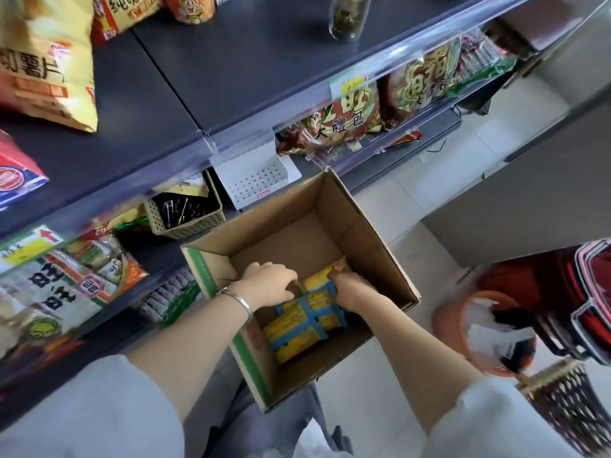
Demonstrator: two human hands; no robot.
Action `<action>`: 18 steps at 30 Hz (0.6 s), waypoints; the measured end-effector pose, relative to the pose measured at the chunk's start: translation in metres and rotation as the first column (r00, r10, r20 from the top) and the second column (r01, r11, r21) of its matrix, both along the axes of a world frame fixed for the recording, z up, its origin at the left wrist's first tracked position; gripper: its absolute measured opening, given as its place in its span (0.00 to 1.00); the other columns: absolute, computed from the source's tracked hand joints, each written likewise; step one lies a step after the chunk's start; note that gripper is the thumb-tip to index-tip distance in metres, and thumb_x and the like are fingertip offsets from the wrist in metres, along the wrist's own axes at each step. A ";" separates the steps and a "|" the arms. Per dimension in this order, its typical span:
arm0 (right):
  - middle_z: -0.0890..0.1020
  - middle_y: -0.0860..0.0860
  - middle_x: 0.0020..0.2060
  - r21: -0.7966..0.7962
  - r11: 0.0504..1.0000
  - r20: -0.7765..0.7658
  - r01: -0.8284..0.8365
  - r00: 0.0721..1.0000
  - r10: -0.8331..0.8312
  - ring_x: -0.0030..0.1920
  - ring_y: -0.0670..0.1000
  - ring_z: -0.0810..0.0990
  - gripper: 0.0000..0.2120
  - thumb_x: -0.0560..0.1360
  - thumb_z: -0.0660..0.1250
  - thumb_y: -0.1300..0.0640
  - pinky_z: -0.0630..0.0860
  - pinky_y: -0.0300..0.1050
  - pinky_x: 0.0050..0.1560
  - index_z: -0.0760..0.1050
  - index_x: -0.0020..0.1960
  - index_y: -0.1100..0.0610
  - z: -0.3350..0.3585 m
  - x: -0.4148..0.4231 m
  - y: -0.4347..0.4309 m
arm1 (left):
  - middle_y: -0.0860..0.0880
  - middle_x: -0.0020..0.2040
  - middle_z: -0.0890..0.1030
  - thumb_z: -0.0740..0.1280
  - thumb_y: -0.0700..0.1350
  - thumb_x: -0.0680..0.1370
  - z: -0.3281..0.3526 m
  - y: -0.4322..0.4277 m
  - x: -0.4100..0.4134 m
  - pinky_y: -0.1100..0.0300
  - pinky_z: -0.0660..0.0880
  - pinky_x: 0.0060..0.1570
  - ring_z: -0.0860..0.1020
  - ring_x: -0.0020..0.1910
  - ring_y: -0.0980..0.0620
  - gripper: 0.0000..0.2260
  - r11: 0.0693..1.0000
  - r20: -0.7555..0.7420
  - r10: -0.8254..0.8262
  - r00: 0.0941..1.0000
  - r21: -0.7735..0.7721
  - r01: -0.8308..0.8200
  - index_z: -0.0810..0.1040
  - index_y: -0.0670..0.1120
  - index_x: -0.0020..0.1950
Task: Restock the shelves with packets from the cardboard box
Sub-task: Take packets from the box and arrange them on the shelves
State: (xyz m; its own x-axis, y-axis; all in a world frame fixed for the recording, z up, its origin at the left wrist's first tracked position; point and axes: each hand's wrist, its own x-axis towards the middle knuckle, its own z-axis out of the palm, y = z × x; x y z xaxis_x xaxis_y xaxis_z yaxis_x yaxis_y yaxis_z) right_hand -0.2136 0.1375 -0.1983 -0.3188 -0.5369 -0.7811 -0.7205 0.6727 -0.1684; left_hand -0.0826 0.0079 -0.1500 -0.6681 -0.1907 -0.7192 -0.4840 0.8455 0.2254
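Observation:
An open cardboard box [360, 223] stands on the floor in front of the dark shelves [251, 61]. Inside lie yellow-and-blue packets [307, 322], stacked toward the near side. Both hands are down in the box. My left hand [267, 284], with a silver bracelet at the wrist, grips the left edge of the top yellow packet [319, 280]. On that packet's right edge my right hand [350, 289] is closed. The far half of the box floor is bare cardboard.
The upper shelf holds snack bags [43, 61] at the left and a jar [347, 14] at the back. Red gift packs [344, 120] fill the shelf below. A beige basket [188, 209] sits left of the box. An orange bin [489, 332] and red baskets [582, 292] stand right.

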 end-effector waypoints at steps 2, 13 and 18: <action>0.74 0.58 0.60 0.007 1.000 0.006 0.014 1.000 -0.014 0.58 0.58 0.75 0.16 0.78 0.60 0.60 0.76 0.49 0.54 0.67 0.65 0.58 -0.005 0.004 -0.001 | 0.48 0.64 0.73 0.60 0.54 0.79 0.000 -0.002 0.001 0.50 0.64 0.62 0.69 0.66 0.46 0.16 1.000 -0.009 0.018 1.000 0.007 -0.017 0.70 0.53 0.67; 0.74 0.57 0.49 -0.037 0.985 0.073 0.169 0.983 -0.166 0.52 0.57 0.77 0.06 0.79 0.61 0.58 0.74 0.47 0.46 0.71 0.54 0.59 0.001 0.013 -0.022 | 0.49 0.63 0.72 0.60 0.53 0.80 0.010 -0.013 0.009 0.50 0.64 0.63 0.69 0.65 0.47 0.15 0.992 -0.017 0.104 0.994 0.070 -0.103 0.70 0.53 0.66; 0.74 0.55 0.41 -0.236 0.866 0.200 0.441 0.894 -0.401 0.46 0.59 0.81 0.13 0.77 0.63 0.62 0.81 0.53 0.43 0.65 0.36 0.53 0.034 -0.005 -0.035 | 0.49 0.71 0.66 0.55 0.36 0.79 0.018 -0.013 0.005 0.52 0.66 0.62 0.67 0.68 0.46 0.25 0.986 -0.103 0.140 0.985 0.107 -0.129 0.61 0.54 0.73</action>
State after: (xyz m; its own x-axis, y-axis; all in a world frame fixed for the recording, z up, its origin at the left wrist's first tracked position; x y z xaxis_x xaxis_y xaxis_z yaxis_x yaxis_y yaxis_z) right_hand -0.2187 0.1026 -0.1648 -0.4603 -0.5711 -0.6797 -0.3343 0.8207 -0.4633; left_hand -0.0773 -0.0050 -0.1319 -0.7168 -0.2154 -0.6631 -0.5598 0.7448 0.3632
